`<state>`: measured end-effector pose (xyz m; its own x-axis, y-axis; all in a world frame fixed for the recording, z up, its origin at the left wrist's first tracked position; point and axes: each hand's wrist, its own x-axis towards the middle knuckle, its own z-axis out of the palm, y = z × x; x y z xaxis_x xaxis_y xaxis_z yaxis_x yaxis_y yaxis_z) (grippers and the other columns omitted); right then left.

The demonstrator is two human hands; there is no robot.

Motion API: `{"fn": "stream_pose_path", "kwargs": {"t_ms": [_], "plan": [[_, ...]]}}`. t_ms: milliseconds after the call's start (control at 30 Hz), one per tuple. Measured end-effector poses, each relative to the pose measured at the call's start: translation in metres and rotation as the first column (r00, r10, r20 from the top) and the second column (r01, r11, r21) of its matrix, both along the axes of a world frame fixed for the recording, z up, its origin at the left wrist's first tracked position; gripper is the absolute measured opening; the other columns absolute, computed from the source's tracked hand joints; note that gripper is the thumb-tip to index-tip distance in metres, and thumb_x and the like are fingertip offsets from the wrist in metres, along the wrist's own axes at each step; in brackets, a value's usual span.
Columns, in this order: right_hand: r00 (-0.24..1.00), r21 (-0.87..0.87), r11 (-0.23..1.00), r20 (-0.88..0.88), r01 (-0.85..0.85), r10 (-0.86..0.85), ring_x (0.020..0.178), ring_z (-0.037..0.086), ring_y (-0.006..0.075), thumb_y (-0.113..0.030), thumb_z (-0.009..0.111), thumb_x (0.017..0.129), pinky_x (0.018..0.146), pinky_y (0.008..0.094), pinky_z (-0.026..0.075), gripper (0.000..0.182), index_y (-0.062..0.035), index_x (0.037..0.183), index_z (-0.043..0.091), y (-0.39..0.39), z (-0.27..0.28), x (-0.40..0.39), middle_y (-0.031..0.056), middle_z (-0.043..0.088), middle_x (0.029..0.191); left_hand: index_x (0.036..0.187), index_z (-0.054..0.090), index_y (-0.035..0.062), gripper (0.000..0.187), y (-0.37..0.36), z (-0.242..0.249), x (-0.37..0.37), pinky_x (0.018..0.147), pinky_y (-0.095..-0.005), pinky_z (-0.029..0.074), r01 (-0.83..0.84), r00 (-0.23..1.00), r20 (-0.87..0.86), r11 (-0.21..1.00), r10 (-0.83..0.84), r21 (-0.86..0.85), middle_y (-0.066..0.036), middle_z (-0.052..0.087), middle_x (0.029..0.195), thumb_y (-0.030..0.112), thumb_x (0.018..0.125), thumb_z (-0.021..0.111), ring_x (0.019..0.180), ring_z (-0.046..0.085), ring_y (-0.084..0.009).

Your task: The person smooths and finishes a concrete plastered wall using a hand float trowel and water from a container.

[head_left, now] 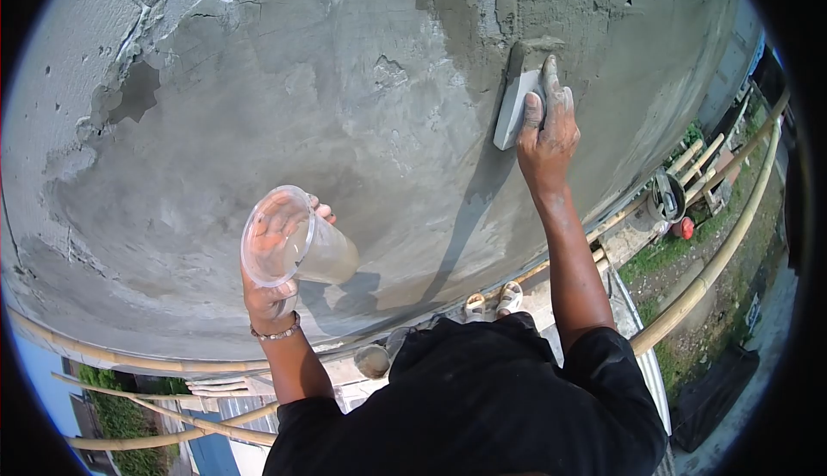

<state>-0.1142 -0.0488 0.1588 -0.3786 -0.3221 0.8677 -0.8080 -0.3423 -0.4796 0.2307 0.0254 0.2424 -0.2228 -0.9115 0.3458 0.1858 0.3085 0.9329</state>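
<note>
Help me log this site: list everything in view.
Cement wall: one, grey, ahead
Plastic cup: one, clear, in left hand
Plastering float: one, pale grey, under right hand
Bamboo poles: several, tan, below and right
Bucket: one, black, right
Unidentified object: one, red, beside bucket
Plants: many, green, lower left, right
Sandals: two, whitish, bottom centre
Round objects: about two, grey, left of sandals
Bracelet: one, mixed colours, left wrist
Shirt: one, black, bottom
Left hand: one, grey-marked, around cup
Right hand: one, grey-smeared, on float

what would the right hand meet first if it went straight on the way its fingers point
Probably the rough plaster just above the float that the right hand holds. It would likely skim along the wall, though depth is unclear from this one view.
</note>
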Motion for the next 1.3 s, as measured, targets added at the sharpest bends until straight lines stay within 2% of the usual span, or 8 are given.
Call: {"fn": "stream_pose_path", "kwargs": {"t_ms": [67, 233, 500, 667, 867, 1100, 1200, 1300], "plan": [[0.989, -0.054, 0.997, -0.14, -0.058, 0.05, 0.083, 0.062, 0.0359, -0.007, 0.062, 0.091, 0.071, 0.042, 0.052, 0.045, 0.0017, 0.134, 0.053, 0.005, -0.032, 0.026, 0.0206, 0.063, 0.098, 0.141, 0.041, -0.0004, 0.11, -0.002, 0.0, 0.002, 0.105, -0.0585, 0.044, 0.012, 1.0, -0.007, 1.0, -0.012, 0.007, -0.023, 0.052, 0.132, 0.038, 0.05, 0.088, 0.119, 0.057, -0.0399], [0.829, 0.346, 0.813, -0.148, -0.468, 0.54, 0.089, 0.064, 0.0354, -0.008, 0.067, 0.084, 0.078, 0.042, 0.055, 0.05, -0.0029, 0.133, 0.056, 0.062, -0.135, 0.082, 0.0171, 0.063, 0.098, 0.14, 0.043, 0.0007, 0.11, -0.01, 0.002, -0.016, 0.104, -0.0571, 0.045, 0.046, 0.999, -0.024, 0.999, -0.046, 0.007, -0.021, 0.052, 0.13, 0.039, 0.047, 0.088, 0.118, 0.057, -0.0391], [0.982, 0.003, 1.0, 0.191, 0.004, -0.005, 0.089, 0.064, 0.0367, -0.012, 0.047, 0.099, 0.081, 0.0404, 0.05, 0.039, 0.003, 0.134, 0.054, 0.031, -0.006, -0.027, 0.0233, 0.065, 0.112, 0.138, 0.045, 0.0025, 0.108, -0.003, -0.002, -0.021, 0.103, -0.0548, 0.046, 0.097, 0.995, -0.033, 0.995, -0.097, -0.015, -0.017, 0.05, 0.125, 0.039, 0.047, 0.088, 0.116, 0.056, -0.0363], [1.0, -0.137, 0.99, 0.009, 0.028, -0.027, 0.078, 0.061, 0.0363, -0.006, 0.056, 0.092, 0.074, 0.0429, 0.051, 0.039, 0.0014, 0.131, 0.057, -0.017, 0.01, -0.015, 0.018, 0.064, 0.094, 0.139, 0.043, 0.0019, 0.109, -0.004, -0.006, -0.016, 0.104, -0.0553, 0.045, 0.09, 0.995, -0.041, 0.996, -0.09, 0.005, -0.018, 0.05, 0.125, 0.038, 0.047, 0.088, 0.116, 0.055, -0.0372], [0.782, 0.185, 0.834, -0.292, -0.519, 0.551, 0.079, 0.063, 0.0339, -0.004, 0.064, 0.084, 0.072, 0.0407, 0.053, 0.046, -0.0004, 0.129, 0.059, 0.048, -0.132, 0.072, 0.0155, 0.063, 0.094, 0.14, 0.041, 0.0011, 0.109, -0.012, -0.001, -0.036, 0.105, -0.0571, 0.044, 0.121, 0.992, -0.023, 0.993, -0.121, 0.014, -0.02, 0.051, 0.128, 0.038, 0.049, 0.088, 0.118, 0.056, -0.0389], [0.957, -0.11, 0.979, 0.217, -0.171, 0.191, 0.075, 0.064, 0.0363, -0.014, 0.057, 0.096, 0.065, 0.0422, 0.053, 0.04, 0.004, 0.131, 0.053, 0.021, 0.02, -0.036, 0.0187, 0.064, 0.094, 0.14, 0.041, -0.003, 0.11, -0.017, -0.007, -0.052, 0.102, -0.0591, 0.044, 0.196, 0.975, -0.108, 0.981, -0.194, 0.009, -0.025, 0.052, 0.13, 0.029, 0.048, 0.091, 0.119, 0.056, -0.0406], [1.0, -0.118, 0.993, -0.006, 0.0, -0.001, 0.07, 0.064, 0.0325, -0.022, 0.06, 0.096, 0.061, 0.0398, 0.052, 0.043, 0.0035, 0.13, 0.054, -0.015, 0.035, -0.038, 0.0177, 0.063, 0.089, 0.14, 0.041, -0.002, 0.111, -0.018, -0.004, -0.053, 0.102, -0.0593, 0.044, 0.169, 0.982, -0.092, 0.985, -0.166, 0.024, -0.024, 0.052, 0.129, 0.031, 0.047, 0.092, 0.118, 0.056, -0.0406], [0.958, -0.11, 0.964, -0.188, -0.241, 0.218, 0.076, 0.066, 0.0296, -0.02, 0.065, 0.091, 0.064, 0.0372, 0.054, 0.044, 0.0012, 0.129, 0.057, -0.003, -0.013, 0.01, 0.0164, 0.064, 0.093, 0.14, 0.042, -0.0006, 0.107, -0.025, -0.005, -0.054, 0.104, -0.0555, 0.045, 0.206, 0.979, -0.006, 0.978, -0.206, -0.021, -0.019, 0.049, 0.127, 0.04, 0.051, 0.088, 0.119, 0.054, -0.0369]]}}
